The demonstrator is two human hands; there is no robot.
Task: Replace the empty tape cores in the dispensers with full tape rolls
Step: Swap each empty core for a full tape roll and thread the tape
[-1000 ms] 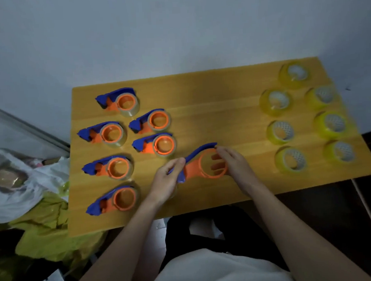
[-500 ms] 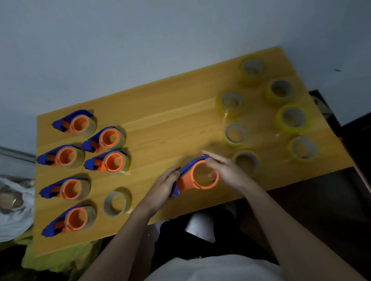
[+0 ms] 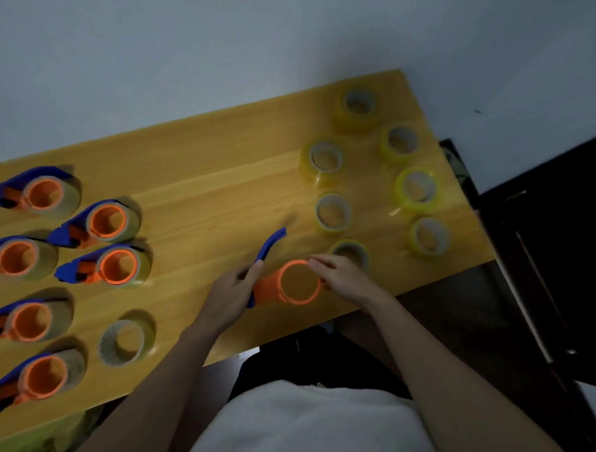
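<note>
An orange and blue tape dispenser (image 3: 294,284) with a bare spool lies near the table's front edge. My left hand (image 3: 231,295) grips its blue handle end. My right hand (image 3: 344,275) holds the orange ring from the right side, fingers curled on its rim. A loose empty tape core (image 3: 123,342) lies on the table to the left of my left hand. Several yellow full tape rolls (image 3: 332,212) stand at the right, one (image 3: 351,252) just behind my right hand.
Several more orange and blue dispensers (image 3: 115,266) with worn cores lie in two columns on the left of the wooden table (image 3: 218,181). A dark cabinet (image 3: 549,247) stands beyond the table's right edge. A grey wall runs behind.
The view has swung right and closer. The empty core, hidden under my left hand a second ago, now lies apart on the table at the left. Both hands keep hold of the dispenser.
</note>
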